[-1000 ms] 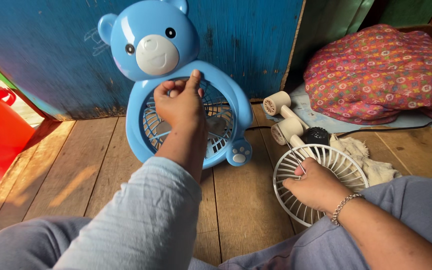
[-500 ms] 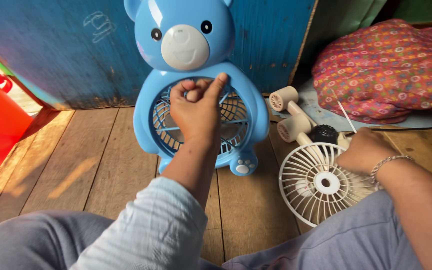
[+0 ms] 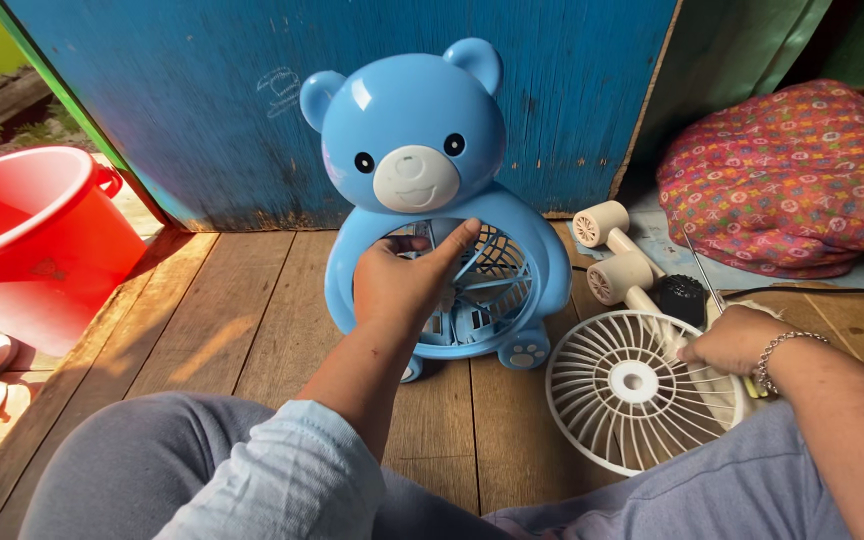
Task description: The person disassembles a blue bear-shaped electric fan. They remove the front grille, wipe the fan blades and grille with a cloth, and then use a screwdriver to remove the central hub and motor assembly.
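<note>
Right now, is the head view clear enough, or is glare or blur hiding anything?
Head view: sharp, sunlit from the left; a small glare patch on the blue plastic bear-shaped fan; the left hand shades its grille; the white round fan guard stays crisp; wide-angle bending at the edges.

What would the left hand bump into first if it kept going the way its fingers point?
Probably the rear grille inside the blue bear fan; the left hand already reaches into its round opening, though depth is unclear.

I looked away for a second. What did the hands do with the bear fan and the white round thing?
The right hand slid off the white fan grille toward its right edge, by the tools there. The left hand stayed on the blue bear fan, fingers reaching into its round opening. The bear fan, the grille and the red bucket stayed put; only the camera view shifted.
</note>
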